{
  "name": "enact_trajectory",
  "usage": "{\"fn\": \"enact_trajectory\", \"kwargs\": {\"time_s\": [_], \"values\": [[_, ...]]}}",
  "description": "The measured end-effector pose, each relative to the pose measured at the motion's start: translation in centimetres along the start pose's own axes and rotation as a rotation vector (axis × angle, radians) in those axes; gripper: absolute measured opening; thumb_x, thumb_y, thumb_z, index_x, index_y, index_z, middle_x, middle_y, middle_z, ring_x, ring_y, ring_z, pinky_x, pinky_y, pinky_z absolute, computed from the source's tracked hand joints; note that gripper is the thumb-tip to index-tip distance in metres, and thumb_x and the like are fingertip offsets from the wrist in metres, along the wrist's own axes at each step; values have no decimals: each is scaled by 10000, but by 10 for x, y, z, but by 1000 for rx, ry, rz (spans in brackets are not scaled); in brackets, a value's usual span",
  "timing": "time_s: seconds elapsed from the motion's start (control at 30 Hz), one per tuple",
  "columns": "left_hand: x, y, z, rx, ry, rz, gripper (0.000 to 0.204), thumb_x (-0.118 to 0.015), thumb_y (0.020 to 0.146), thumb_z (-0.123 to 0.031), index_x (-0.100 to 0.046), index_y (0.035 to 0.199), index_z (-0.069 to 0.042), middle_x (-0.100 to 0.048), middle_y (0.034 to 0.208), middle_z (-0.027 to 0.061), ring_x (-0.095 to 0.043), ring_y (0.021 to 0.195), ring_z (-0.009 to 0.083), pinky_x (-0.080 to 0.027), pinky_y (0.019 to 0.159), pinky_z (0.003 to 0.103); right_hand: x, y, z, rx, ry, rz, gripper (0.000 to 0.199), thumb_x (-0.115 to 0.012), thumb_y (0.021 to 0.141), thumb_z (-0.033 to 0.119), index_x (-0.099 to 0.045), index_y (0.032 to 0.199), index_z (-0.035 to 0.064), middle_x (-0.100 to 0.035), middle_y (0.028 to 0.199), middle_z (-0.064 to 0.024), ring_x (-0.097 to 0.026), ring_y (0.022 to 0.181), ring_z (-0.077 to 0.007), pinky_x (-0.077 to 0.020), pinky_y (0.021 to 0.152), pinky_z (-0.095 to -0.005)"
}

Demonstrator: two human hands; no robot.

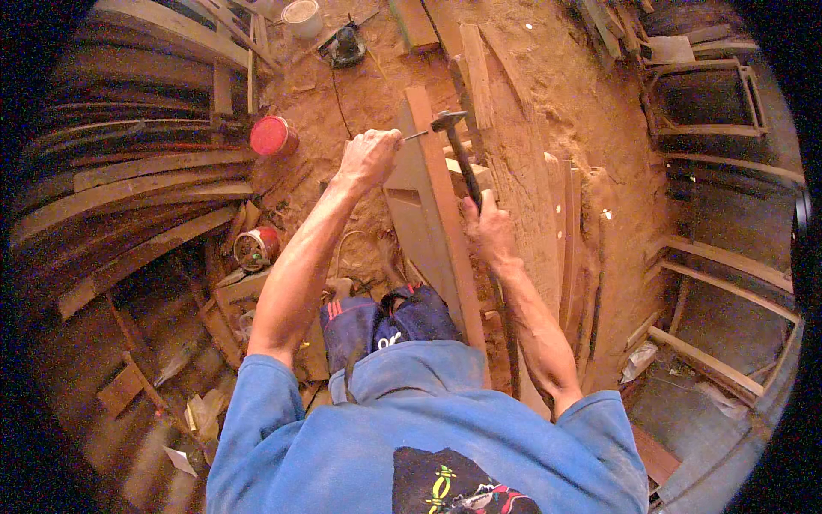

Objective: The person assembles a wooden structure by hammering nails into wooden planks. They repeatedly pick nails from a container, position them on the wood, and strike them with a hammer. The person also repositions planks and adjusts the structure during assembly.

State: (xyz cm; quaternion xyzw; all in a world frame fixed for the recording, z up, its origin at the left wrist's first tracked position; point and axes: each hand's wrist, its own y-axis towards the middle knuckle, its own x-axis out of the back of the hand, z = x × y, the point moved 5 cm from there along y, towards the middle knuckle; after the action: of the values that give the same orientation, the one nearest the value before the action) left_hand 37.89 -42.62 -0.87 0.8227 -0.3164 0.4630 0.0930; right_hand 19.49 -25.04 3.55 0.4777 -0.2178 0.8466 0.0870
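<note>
My right hand [490,230] is wrapped round the dark handle of a hammer [467,163], whose head is raised near the far end of a wooden beam [443,223]. My left hand [372,159] is closed, and a thin metal rod [416,135] sticks out of it to the right, over the beam. The rod's tip is close to the hammer head; whether they touch I cannot tell. The rod's other end is hidden in the fist, so its kind does not show. A rectangular recess [405,196] is cut into the beam's left face.
Long boards [531,197] lie right of the beam on a sawdust-covered floor. A red-lidded bucket [273,135], an open red can [256,248] and a corded power tool [345,47] are to the left. Stacked timber [154,184] lines the left; wooden frames [715,317] stand right.
</note>
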Motion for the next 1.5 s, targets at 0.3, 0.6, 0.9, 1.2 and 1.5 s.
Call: {"fn": "enact_trajectory", "kwargs": {"time_s": [0.3, 0.6, 0.9, 1.2, 1.5], "values": [[-2, -9, -4, 144, -257, -207, 179, -553, 961, -198, -638, 1055, -72, -692, 976, 206, -672, 910, 408, -526, 751, 504, -31, -42, -39, -111, 384, -143, 331, -713, 916, 328, -597, 1028, 39, -660, 772, -109, -639, 684, -241, -513, 648, -387], [-138, -180, 81, 582, -762, -418, 260, -514, 987, -246, -653, 1012, -28, -672, 903, 234, -661, 885, 425, -514, 757, 448, -77, -17, -53, -68, 65, -221, 467, -897, 735, 319, -586, 949, 45, -590, 869, -26, -561, 795, -143, -490, 733, -306], [-268, -379, 135, 940, -646, -235, 254, -486, 998, -207, -647, 992, -12, -678, 888, 216, -653, 845, 419, -499, 747, 454, -75, 11, -88, -164, 123, -221, 389, -873, 767, 279, -582, 895, 57, -554, 773, 23, -516, 678, -100, -463, 627, -279], [-345, -389, 106, 981, -612, -65, 223, -496, 994, -198, -625, 998, -16, -666, 901, 235, -634, 870, 442, -476, 744, 501, -63, 46, -150, -212, -11, -214, 350, -857, 795, 254, -578, 896, 68, -545, 781, 36, -493, 682, -79, -432, 619, -245], [-387, -388, 103, 915, -618, 12, 230, -492, 991, -214, -627, 1005, -28, -671, 932, 240, -630, 901, 454, -476, 769, 522, -62, 54, -160, -147, -72, -272, 346, -856, 796, 266, -579, 865, 71, -555, 788, 34, -494, 698, -77, -442, 635, -252]]}}
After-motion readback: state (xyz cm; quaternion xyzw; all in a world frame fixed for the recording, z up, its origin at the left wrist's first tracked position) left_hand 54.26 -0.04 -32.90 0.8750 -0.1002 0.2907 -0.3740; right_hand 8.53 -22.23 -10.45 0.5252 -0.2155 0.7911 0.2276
